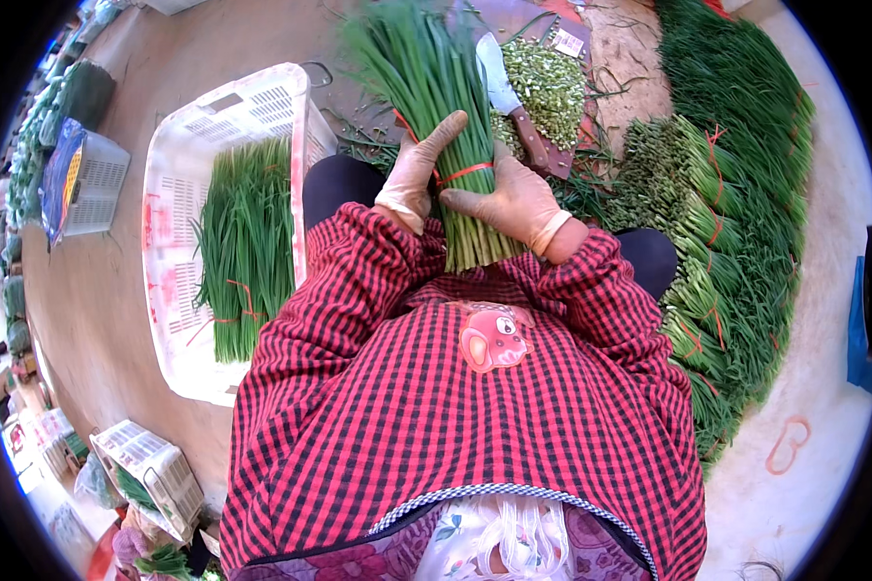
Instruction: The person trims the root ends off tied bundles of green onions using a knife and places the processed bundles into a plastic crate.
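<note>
A bundle of green garlic chives point(459, 94), tied round with a red band point(466, 173), is held upright before my chest, its pale cut stem ends towards me. My left hand point(420, 163), in a thin glove, grips the bundle's left side with the thumb laid across the leaves. On the other side my right hand point(512, 194), gloved too, clasps the stems near the band. Beyond it a cleaver point(505, 83) with a brown wooden handle rests on a heap of chopped stem ends point(552, 87). The leaf tips are blurred.
At my left stands a white plastic crate point(161, 312) holding tied chive bundles point(247, 240). Many banded bundles point(705, 240) lie piled on the right. Farther left are another crate point(100, 181) and stacked greens; a tilted crate point(145, 465) stands at lower left.
</note>
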{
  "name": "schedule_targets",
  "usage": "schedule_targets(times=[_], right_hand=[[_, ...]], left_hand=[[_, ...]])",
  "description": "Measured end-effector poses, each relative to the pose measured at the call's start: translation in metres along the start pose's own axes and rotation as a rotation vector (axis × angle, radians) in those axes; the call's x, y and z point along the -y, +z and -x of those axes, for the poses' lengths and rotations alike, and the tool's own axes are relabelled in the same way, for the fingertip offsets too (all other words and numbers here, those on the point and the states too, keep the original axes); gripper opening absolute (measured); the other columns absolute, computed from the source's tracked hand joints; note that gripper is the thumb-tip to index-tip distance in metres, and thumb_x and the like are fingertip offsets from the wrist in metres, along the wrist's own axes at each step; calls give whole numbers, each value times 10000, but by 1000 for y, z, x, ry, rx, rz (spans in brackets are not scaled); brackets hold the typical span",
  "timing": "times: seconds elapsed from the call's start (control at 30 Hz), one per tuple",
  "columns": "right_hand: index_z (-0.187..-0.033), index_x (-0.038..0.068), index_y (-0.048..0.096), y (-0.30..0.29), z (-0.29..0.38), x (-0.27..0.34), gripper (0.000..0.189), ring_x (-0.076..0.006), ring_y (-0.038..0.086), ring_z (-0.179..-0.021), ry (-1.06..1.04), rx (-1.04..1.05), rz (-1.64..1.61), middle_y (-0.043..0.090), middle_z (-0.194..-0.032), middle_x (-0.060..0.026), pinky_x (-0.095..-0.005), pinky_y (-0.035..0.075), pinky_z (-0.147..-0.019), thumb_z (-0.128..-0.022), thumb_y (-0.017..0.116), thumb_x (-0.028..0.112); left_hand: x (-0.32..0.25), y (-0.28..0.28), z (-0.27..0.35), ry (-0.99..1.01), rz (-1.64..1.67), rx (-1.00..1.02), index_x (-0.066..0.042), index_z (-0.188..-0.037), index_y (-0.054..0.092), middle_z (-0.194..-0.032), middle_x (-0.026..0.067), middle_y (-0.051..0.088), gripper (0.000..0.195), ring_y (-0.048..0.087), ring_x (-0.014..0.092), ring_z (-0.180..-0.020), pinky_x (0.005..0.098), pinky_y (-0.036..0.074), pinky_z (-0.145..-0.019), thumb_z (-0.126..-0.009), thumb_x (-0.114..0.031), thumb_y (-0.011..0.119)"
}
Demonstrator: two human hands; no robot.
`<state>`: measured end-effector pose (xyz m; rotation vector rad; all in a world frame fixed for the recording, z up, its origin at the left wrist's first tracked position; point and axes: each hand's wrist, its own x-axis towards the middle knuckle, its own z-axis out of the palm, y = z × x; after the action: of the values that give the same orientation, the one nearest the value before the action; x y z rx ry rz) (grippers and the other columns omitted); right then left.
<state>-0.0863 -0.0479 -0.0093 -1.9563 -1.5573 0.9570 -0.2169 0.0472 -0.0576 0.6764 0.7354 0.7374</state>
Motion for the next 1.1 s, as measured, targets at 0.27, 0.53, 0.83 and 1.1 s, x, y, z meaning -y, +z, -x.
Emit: schedule_targets(times=[0.27,0.53,0.83,1.1], right_hand=[[-1518,-60,215,10,49,-8,1128,-409,507,-1284,-364,-58,145,478,-1395,-297,-446,427,-1076,-694,846,380],[-1111,98,684,-25,39,50,318,-183,681,-759,-419,-152,-38,675,-911,-78,-304,544,-688,-818,785,170],[-943,53,671,10,11,71,122,-273,666,-726,-573,-153,-6,662,-809,-119,-347,517,-650,-853,719,119],[-1188,85,664,-32,14,58,379,-197,640,-988,-457,-285,-4,630,-1182,-106,-286,517,-803,-822,717,5]], left_hand=[[-35,-16,18,97,518,-89,-18,-1235,609,-1113,136,707,406,704,299,-956,444,598,-863,-883,-205,685],[-69,-40,32,284,400,-207,-28,-1229,606,-1064,126,715,353,712,293,-913,439,618,-815,-898,-140,653],[-71,-51,36,336,497,-265,-37,-1193,639,-1074,119,715,334,705,283,-919,441,605,-836,-901,-196,673],[-95,-78,52,373,608,-316,-32,-1181,633,-1048,117,707,385,698,280,-904,432,603,-825,-880,-265,689]])
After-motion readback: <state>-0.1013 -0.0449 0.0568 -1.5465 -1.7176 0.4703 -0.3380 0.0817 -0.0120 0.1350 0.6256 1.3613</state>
